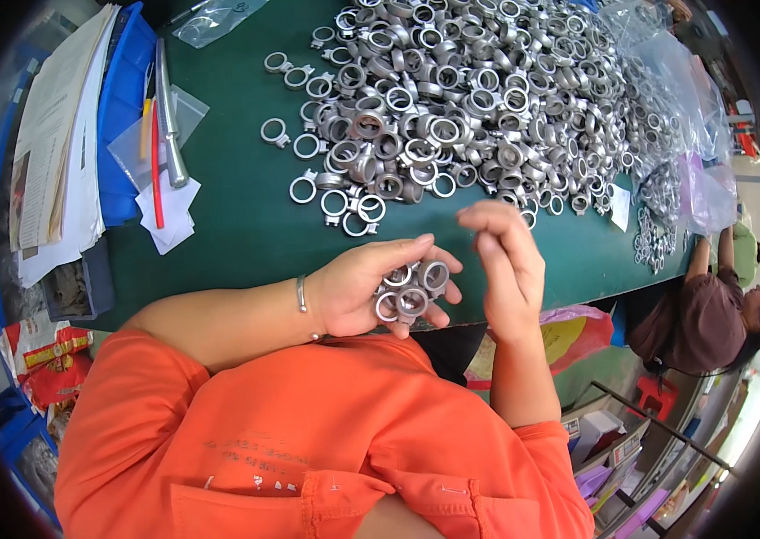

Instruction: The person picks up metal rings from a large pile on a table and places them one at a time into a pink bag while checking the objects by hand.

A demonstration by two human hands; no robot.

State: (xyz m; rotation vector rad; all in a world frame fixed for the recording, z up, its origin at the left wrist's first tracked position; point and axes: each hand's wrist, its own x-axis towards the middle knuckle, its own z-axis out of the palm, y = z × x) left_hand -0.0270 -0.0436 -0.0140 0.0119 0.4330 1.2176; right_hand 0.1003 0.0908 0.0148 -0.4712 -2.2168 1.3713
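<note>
Several small grey metal rings with side lugs (411, 301) lie in the upturned palm of my left hand (353, 287), its fingers curled beneath them. A metal bangle (301, 293) circles that wrist. My right hand (508, 265) is raised to the right of these rings, its fingers loosely bent toward the left and apart from the thumb. I see nothing in it. Beyond both hands a large heap of similar metal rings (452, 99) spreads over the green tabletop (218, 216). A few loose rings (304, 189) lie at the heap's near left edge.
To the left are a blue tray (133, 99), stacked papers (61, 135), a red pen (157, 166) and a tapered metal rod (169, 126). Clear plastic bags (681, 90) lie at the right. Another person (699, 323) sits farther right by the table.
</note>
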